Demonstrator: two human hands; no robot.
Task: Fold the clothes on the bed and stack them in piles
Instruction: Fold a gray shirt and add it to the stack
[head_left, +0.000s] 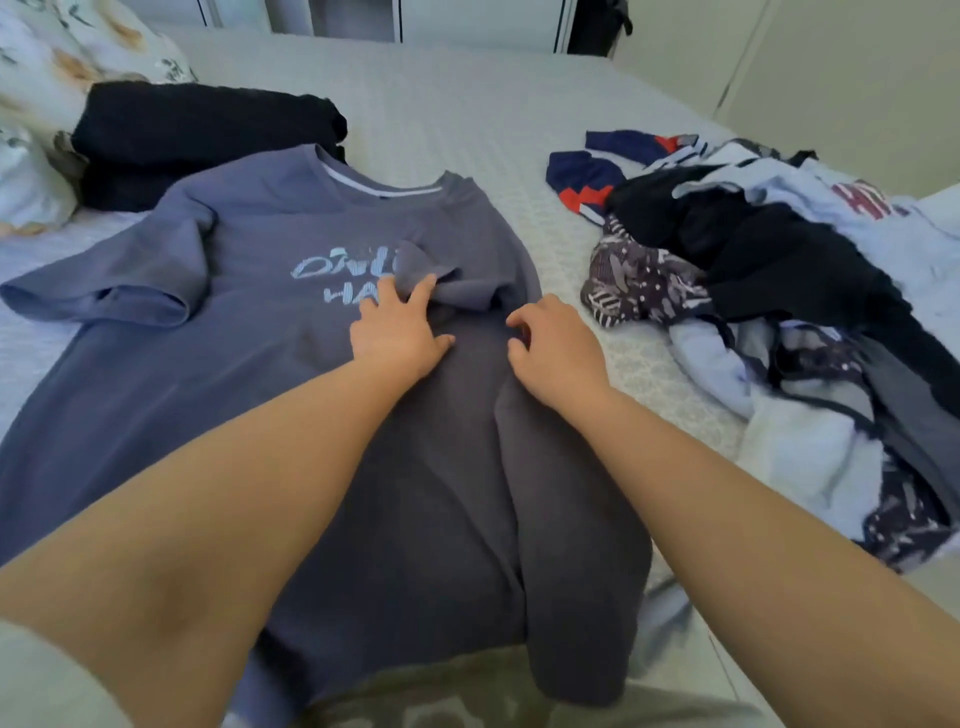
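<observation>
A blue-grey T-shirt (208, 332) with pale lettering lies front-up across the bed (467, 119). Its right side is folded inward over the chest, and the right sleeve lies over the print. My left hand (397, 332) rests flat on the shirt with fingers spread, touching the folded sleeve. My right hand (553, 348) sits on the folded edge beside it, fingers curled down against the fabric; whether it pinches cloth is unclear. A pile of folded dark clothes (197, 135) sits at the back left. A heap of unfolded clothes (769, 291) lies to the right.
Floral pillows (47, 104) lie at the far left, behind the dark pile. Bare bedcover shows between the shirt and the heap, and toward the far edge. A wardrobe (384, 21) and a pale wall stand beyond the bed.
</observation>
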